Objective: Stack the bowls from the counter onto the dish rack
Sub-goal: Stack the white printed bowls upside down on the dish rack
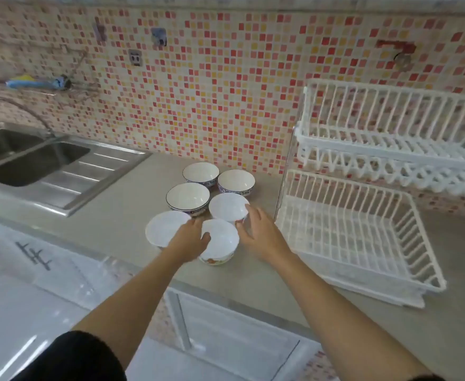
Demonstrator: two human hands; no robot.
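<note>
Reaching with your left hand (191,237) and right hand (256,229) spread and empty, grip the front bowl (221,243) by both rims—glazed, slippery, breakable.

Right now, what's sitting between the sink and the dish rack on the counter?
In the head view, six bowls cluster on the counter between the sink and the dish rack, with both hands reaching in over the nearest ones.

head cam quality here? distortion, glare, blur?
Head view: wide-angle bend bows the dish rack and counter edge; soft even light, faint shadows; glare streaks on the glossy cabinet front; bowls fairly sharp, both hands slightly blurred.
</note>
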